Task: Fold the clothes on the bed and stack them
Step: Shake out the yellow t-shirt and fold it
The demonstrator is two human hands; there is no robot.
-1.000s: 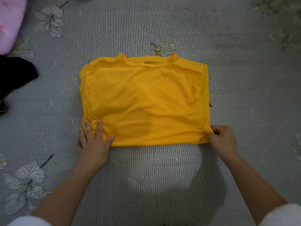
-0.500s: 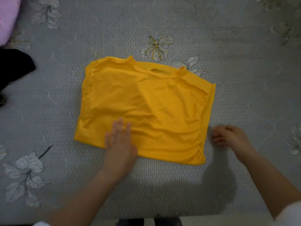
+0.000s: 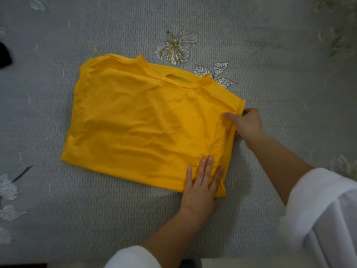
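Since half a second ago our left hand (image 3: 202, 182) has slid from the near middle of the folded yellow-orange fabric T-shirt (image 3: 144, 128) over to its near right corner, and our right hand (image 3: 248, 125), which then hung just off the cloth beside that corner, has gone up to the right edge and taken hold of it. We also see the shirt turned a little further clockwise than before. It lies flat about the middle of the bed (image 3: 280, 60), on a grey ribbed cover printed with pale flowers. Its long axis runs from left to right, with the right end lying nearer to us than the left. The ribbed collar (image 3: 173, 80) sits on the far edge and points away from us, towards a printed white flower (image 3: 176, 47) just beyond it. The left hand's grip is apart: the fingers lie straight and flat, pressing on the corner. The right hand's grip is clamped on the shirt's side edge, thumb on top and the fingers curled at the hem. White sleeves (image 3: 324, 213) cover both forearms partway. A black garment (image 3: 4, 57) shows at the left border, well apart from the shirt.
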